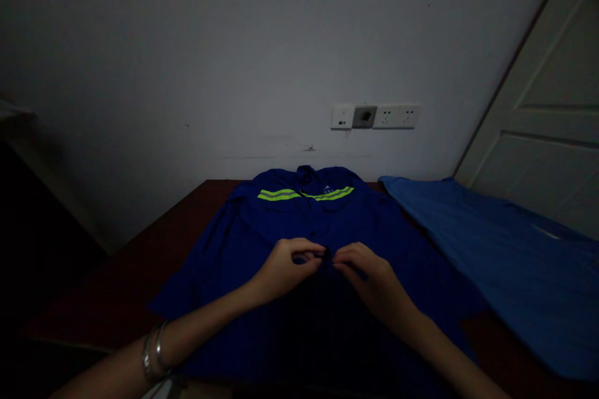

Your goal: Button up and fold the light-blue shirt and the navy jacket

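Note:
A dark blue long-sleeved work jacket [253, 230] lies spread out face up, its collar toward the wall. Yellow-green reflective strips [281, 194] cross its chest, with a small pale logo above the right one. Over the jacket's front opening, my left hand [292, 265] pinches the cloth edge between thumb and fingers. Close beside it on the right, my right hand [362, 265] pinches the facing edge of the front. The fingertips are nearly touching. Whether a button or other fastener is between them is too dark to tell.
Under the jacket is a dark red table [173, 218] set against the wall. A lighter blue cloth [505, 255] lies to the right. Sockets [397, 116] are on the wall behind, and a panelled door [552, 106] stands at the right.

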Available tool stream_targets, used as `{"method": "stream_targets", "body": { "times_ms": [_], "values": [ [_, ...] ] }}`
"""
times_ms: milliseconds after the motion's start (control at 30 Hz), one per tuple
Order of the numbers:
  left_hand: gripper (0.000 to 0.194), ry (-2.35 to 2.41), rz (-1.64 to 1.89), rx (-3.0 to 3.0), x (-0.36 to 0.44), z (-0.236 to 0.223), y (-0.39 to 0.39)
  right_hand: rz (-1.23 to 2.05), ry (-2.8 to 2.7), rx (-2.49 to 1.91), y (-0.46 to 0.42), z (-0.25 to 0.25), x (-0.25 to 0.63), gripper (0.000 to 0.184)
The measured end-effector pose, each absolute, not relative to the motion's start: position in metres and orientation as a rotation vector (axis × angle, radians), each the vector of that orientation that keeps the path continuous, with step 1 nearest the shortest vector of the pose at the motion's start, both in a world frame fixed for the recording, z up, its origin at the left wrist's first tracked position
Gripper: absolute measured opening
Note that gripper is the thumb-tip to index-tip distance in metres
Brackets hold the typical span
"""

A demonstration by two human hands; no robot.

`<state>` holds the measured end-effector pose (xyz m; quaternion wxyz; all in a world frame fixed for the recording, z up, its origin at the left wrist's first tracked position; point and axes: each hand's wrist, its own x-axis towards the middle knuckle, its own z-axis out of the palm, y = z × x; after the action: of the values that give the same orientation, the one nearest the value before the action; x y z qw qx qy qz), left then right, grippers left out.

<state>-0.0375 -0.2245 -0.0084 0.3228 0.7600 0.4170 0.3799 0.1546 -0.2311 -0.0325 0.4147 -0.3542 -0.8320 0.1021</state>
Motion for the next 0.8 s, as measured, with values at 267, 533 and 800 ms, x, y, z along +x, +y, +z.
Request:
{"method": "stream_targets", "body": {
  "times_ms": [267,533,800],
  "values": [
    [0.021,0.989,0.996,2.413,-0.035,-0.001,-0.23,0.015,-2.212,-0.967,-0.237,-0.03,0.151,0.015],
    [0.012,0.956,0.899,2.417,-0.036,-0.008,-0.219,-0.017,-2.228,-0.996,-0.238,-0.03,0.154,0.016],
    [0.01,0.94,1.002,2.285,-0.036,-0.013,-0.216,-0.027,-2.141,-0.985,-0.234,-0.034,0.154,0.014]
  ]
}}
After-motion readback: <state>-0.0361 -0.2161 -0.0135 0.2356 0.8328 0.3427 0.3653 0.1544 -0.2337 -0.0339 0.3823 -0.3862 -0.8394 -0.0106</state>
